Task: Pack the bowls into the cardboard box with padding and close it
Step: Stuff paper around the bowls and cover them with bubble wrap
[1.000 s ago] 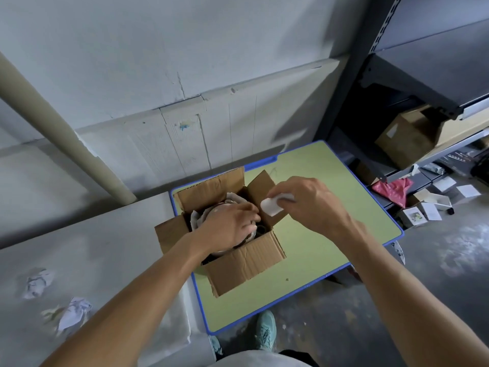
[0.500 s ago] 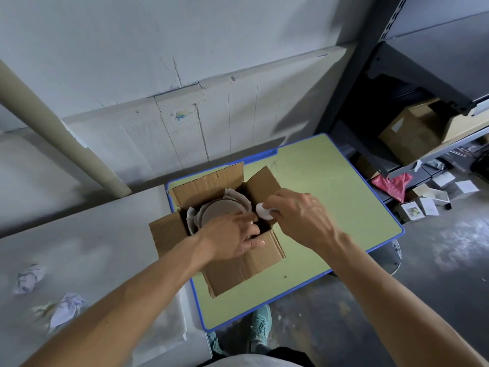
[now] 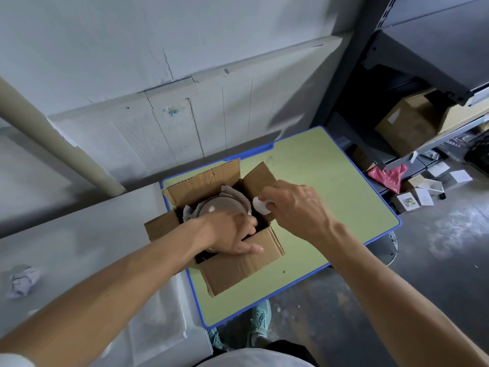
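An open cardboard box (image 3: 238,263) stands on the green table (image 3: 330,194), its four flaps spread outward. Inside it a brownish bowl (image 3: 219,206) sits ringed by crumpled white paper padding (image 3: 230,190). My left hand (image 3: 234,234) reaches into the box, fingers over the bowl's near rim and thumb on the front wall's edge. My right hand (image 3: 296,207) holds a small white wad of padding (image 3: 260,206) at the box's right inner edge, beside the bowl. The lower part of the box interior is hidden by my left hand.
A grey counter (image 3: 79,247) lies to the left with a crumpled paper ball (image 3: 22,280) and a white sheet (image 3: 156,319). Metal shelving (image 3: 423,62) with a cardboard box (image 3: 407,123) stands at right; small boxes and a red bag (image 3: 389,176) litter the floor.
My right hand has brought the white wad down from above the right flap to the box's inner right edge. My left hand slid toward the front wall, uncovering more of the bowl.
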`<control>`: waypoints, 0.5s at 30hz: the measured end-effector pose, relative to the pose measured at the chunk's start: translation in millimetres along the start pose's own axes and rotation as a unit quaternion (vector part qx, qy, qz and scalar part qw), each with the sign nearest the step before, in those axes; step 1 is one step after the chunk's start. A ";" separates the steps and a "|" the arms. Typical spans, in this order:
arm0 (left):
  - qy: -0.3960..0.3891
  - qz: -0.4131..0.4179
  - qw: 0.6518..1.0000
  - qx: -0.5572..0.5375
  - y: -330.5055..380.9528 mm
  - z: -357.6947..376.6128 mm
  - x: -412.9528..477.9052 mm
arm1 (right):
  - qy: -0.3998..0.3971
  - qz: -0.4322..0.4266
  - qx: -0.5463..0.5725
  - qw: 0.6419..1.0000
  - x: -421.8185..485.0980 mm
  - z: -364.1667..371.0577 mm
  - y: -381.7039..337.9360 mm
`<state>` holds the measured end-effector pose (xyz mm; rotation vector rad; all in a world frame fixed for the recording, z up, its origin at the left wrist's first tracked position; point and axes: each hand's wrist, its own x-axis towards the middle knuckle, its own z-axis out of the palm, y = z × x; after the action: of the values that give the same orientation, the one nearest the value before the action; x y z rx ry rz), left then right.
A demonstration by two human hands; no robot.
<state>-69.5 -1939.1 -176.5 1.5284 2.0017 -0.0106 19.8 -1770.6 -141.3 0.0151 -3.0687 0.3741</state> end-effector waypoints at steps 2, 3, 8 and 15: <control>-0.012 -0.005 1.000 0.023 0.9 -6.0 5.4 | -0.004 0.000 -0.002 1.000 0.6 -0.7 -0.6; -0.012 -0.005 0.999 0.039 0.6 -8.0 9.4 | -0.006 0.000 -0.005 1.000 0.4 -1.5 -0.9; -0.075 -0.030 0.993 0.090 0.6 -16.8 23.9 | -0.015 0.005 -0.014 1.000 -3.4 -3.9 0.0; -0.135 -0.112 0.983 0.045 21.2 -16.5 32.1 | -0.033 0.014 -0.017 0.999 -2.7 -7.2 -3.8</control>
<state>-63.1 -1898.1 -170.7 1.2703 1.9607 -0.3848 22.9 -1772.5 -133.5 -0.0181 -3.1438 0.3300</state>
